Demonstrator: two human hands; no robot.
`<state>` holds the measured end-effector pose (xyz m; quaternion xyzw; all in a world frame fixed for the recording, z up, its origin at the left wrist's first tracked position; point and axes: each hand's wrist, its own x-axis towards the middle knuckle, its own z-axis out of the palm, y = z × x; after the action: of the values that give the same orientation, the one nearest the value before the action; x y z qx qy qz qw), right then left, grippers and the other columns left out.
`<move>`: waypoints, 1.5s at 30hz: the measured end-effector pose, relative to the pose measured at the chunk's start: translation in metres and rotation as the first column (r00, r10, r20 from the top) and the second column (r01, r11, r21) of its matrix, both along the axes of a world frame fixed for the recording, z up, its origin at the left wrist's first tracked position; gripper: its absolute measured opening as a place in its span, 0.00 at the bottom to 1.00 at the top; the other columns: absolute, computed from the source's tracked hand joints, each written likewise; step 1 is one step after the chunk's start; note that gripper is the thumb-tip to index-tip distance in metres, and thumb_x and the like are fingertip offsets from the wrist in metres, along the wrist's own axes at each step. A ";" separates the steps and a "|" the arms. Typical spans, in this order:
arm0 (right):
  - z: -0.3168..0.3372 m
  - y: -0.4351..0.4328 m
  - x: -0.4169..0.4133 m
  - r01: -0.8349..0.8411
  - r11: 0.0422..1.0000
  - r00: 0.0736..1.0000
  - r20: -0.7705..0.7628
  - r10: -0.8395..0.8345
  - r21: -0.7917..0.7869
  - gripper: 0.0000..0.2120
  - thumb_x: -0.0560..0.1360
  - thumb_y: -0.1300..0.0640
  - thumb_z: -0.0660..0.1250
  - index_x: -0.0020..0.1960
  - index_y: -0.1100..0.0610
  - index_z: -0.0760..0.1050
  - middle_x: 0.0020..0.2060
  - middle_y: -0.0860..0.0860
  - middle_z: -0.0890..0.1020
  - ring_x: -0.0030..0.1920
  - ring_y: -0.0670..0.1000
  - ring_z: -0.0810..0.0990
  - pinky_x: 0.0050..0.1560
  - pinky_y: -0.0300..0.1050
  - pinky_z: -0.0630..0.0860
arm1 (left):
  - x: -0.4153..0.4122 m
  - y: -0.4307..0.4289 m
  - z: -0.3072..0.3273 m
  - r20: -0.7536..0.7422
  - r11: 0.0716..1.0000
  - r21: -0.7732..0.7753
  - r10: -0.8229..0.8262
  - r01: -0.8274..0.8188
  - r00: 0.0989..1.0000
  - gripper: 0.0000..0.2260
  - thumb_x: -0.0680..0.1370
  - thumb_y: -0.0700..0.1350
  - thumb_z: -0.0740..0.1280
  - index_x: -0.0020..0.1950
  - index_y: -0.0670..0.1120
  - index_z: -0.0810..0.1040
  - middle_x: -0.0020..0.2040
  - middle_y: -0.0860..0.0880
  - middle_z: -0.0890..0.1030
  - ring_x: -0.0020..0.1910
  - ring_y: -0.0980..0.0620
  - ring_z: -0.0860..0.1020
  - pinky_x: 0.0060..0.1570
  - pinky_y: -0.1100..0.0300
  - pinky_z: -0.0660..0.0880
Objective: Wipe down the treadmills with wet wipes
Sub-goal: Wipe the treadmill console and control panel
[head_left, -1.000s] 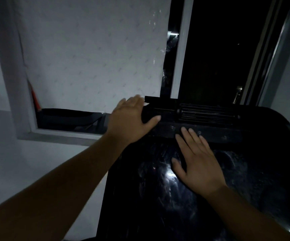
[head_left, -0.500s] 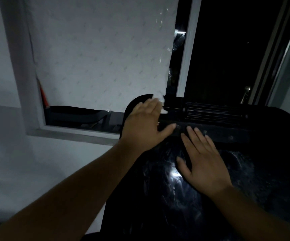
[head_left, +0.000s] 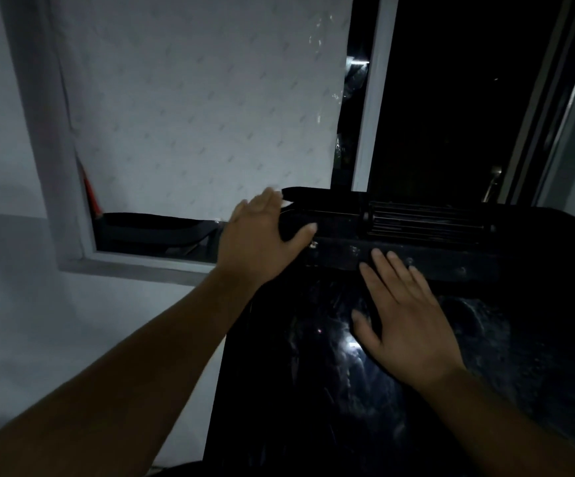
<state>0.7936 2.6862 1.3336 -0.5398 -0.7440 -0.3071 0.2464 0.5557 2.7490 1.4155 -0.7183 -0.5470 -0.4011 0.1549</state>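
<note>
Hands first: our left hand [head_left: 258,242] lies at the far left corner of the treadmill console [head_left: 537,304], with the fingers nearly straight and the thumb spread to the right. It presses a wet wipe [head_left: 285,202] against the top edge, and only a small white tip of the wipe shows past the fingertips. Our right hand [head_left: 406,325] lies flat and wide on the glossy panel near the middle of the console and holds nothing. Its fingertips touch the dull strip below the ribbed grille [head_left: 423,222].

We judge that the wiping is now at the upper rim. Pale streaks on the glossy panel suggest that much is not yet done.

Several things could go wrong from here. The wipe is only pressed, not pinched, so at the corner it may slip out and fall past the left edge, toward the wall. The ribs of the grille may catch the wipe and tear it. The room is very dark, so we may miss dirty places. Our bare right hand may leave new marks on the glossy panel.
</note>
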 end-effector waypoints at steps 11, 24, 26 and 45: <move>0.000 0.000 0.000 0.017 1.000 1.000 0.005 -0.017 -0.003 0.33 0.81 0.39 0.52 0.80 0.57 0.61 0.80 0.54 0.57 0.81 0.52 0.52 0.79 0.51 0.47 | 0.009 -0.024 -0.017 0.125 0.992 -0.026 -0.116 0.120 0.985 0.38 0.78 0.67 0.60 0.80 0.45 0.62 0.80 0.46 0.63 0.79 0.47 0.60 0.78 0.52 0.56; 0.000 0.000 0.002 -0.040 0.999 0.999 -0.022 0.040 0.008 0.33 0.81 0.40 0.53 0.79 0.58 0.63 0.80 0.55 0.59 0.80 0.53 0.54 0.79 0.53 0.50 | 0.030 -0.018 -0.026 -0.284 0.988 0.095 -0.091 0.122 0.954 0.41 0.77 0.69 0.55 0.80 0.41 0.60 0.81 0.42 0.60 0.80 0.46 0.57 0.79 0.50 0.52; 0.000 0.002 0.002 -0.041 0.999 0.999 -0.020 0.041 0.012 0.33 0.81 0.40 0.53 0.79 0.57 0.63 0.80 0.55 0.58 0.81 0.52 0.54 0.79 0.52 0.49 | 0.018 -0.031 -0.057 -0.377 0.992 0.077 -0.064 0.100 0.924 0.42 0.78 0.70 0.52 0.81 0.40 0.58 0.81 0.42 0.59 0.81 0.47 0.56 0.79 0.49 0.52; 0.012 0.020 -0.068 -0.163 0.986 0.982 0.099 0.158 0.039 0.30 0.81 0.43 0.54 0.76 0.60 0.67 0.76 0.56 0.67 0.76 0.53 0.68 0.75 0.51 0.57 | -0.053 -0.038 -0.084 -0.342 0.958 0.102 -0.218 0.267 0.914 0.25 0.84 0.51 0.54 0.79 0.43 0.64 0.81 0.45 0.61 0.80 0.48 0.59 0.77 0.49 0.57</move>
<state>0.7253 2.7059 1.3453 -0.4568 -0.7887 -0.3290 0.2471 0.5026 2.7110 1.3317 -0.8238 -0.3893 -0.3316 0.2446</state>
